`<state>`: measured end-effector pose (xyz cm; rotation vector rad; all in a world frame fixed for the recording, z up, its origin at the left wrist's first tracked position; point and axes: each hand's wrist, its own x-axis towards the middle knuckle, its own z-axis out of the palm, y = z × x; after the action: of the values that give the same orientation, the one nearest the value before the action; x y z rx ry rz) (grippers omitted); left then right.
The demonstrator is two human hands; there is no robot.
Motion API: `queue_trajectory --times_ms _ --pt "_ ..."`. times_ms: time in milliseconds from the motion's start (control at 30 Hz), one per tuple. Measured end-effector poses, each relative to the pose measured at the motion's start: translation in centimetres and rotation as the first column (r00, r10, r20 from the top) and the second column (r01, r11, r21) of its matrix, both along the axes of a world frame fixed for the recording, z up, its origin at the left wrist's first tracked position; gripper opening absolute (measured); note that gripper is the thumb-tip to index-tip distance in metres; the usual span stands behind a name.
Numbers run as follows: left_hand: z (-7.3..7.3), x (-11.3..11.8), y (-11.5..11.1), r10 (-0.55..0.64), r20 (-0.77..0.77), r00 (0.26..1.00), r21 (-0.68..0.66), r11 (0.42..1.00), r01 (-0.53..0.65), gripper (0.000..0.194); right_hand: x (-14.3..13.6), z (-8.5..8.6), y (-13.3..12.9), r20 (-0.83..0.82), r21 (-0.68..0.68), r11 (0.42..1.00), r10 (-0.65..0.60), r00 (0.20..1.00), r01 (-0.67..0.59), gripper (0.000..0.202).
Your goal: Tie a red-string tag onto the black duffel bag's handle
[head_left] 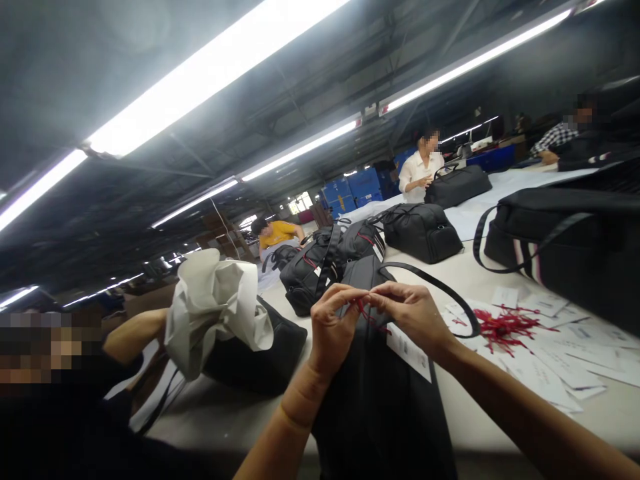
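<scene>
Both my hands meet above a black bag (380, 400) that lies lengthwise in front of me. Between the fingertips of my left hand (336, 327) and my right hand (413, 310) runs a thin red string (369, 313), pinched from both sides. A white hang tag (410, 352) rests on the bag just below my right hand, by the string's lower end. The bag's black strap (440, 280) arches out to the right behind my right hand. My fingers partly hide the string's upper end.
Many white tags (560, 360) and a heap of red strings (507, 327) lie on the pale table at right. A striped black bag (550, 233) and several others stand farther back. At left, a person's arm reaches to crumpled paper (215, 313) over another bag. Other people work beyond.
</scene>
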<state>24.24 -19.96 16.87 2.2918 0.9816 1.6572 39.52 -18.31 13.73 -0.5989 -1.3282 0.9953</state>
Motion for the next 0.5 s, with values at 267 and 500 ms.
queue_trajectory --times_ms 267,500 --pt "3.2 -1.5 -2.1 -0.006 -0.451 0.892 0.193 0.976 0.104 0.013 2.0 1.0 -1.5 0.049 -0.039 0.965 0.260 0.964 -0.258 0.031" --pt "5.2 -1.0 -4.0 -0.101 -0.743 0.661 0.010 0.987 0.162 0.011 2.2 0.7 -0.9 0.239 -0.020 0.958 0.282 0.929 -0.286 0.033"
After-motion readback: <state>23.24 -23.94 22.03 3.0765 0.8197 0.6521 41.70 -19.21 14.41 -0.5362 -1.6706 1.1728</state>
